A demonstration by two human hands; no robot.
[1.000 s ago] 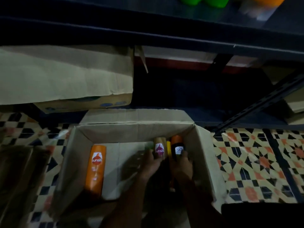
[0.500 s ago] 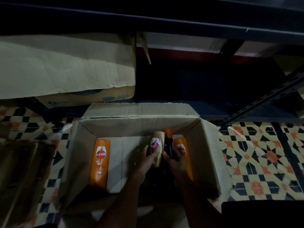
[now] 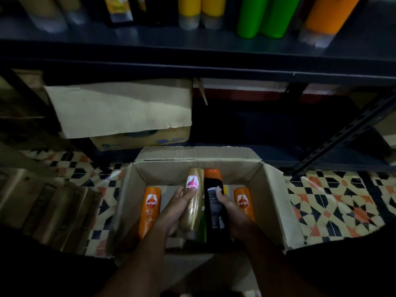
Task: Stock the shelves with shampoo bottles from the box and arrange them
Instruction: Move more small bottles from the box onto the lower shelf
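Observation:
An open cardboard box (image 3: 276, 202) sits on the tiled floor below me. My left hand (image 3: 175, 209) grips a gold shampoo bottle (image 3: 194, 202) with a pink label, raised inside the box. My right hand (image 3: 230, 207) grips a black bottle (image 3: 214, 209) with an orange cap beside it. A green bottle (image 3: 201, 229) shows between the two. Two orange bottles lie in the box, one at the left (image 3: 150, 211) and one at the right (image 3: 244, 202). On the dark shelf (image 3: 192, 48) above stand yellow (image 3: 201, 9), green (image 3: 265, 16) and orange (image 3: 327, 16) bottles.
A second cardboard box (image 3: 120, 108) with a folded flap sits under the shelf at the left. A perforated metal shelf brace (image 3: 347, 131) slants down at the right. Flattened cardboard (image 3: 49, 211) lies on the patterned floor tiles (image 3: 334, 202) to the left.
Both hands have lifted the gold and black bottles higher in the box. The view has tilted up, bringing the stocked shelf into sight. The right orange bottle is now uncovered.

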